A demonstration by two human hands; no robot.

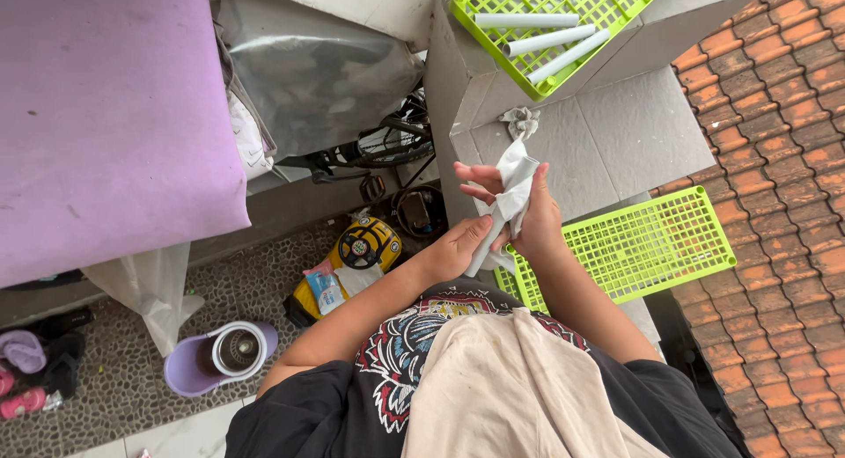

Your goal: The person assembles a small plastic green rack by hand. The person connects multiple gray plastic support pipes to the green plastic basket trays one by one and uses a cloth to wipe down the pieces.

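Note:
Both my hands hold a white cloth (pixel 510 198) that is partly rolled into a tube over a grey tiled ledge (pixel 616 132). My right hand (pixel 528 213) wraps around its upper part, fingers spread. At the roll's lower end my left hand (pixel 458 247) pinches it. Just right of my hands lies an empty lime-green plastic tray (pixel 651 247). A second green tray (pixel 616 5) on a higher ledge holds three rolled white cloths (pixel 550 40). A crumpled grey cloth (pixel 521 121) lies on the ledge beyond my hands.
Orange roof tiles (pixel 783 159) fill the right side. Far below, on a pebbled floor, are a yellow toy car (pixel 356 256), a purple mop bucket (pixel 220 357), a bicycle (pixel 387 146) and sandals (pixel 26 361). A purple sheet (pixel 106 115) covers the left.

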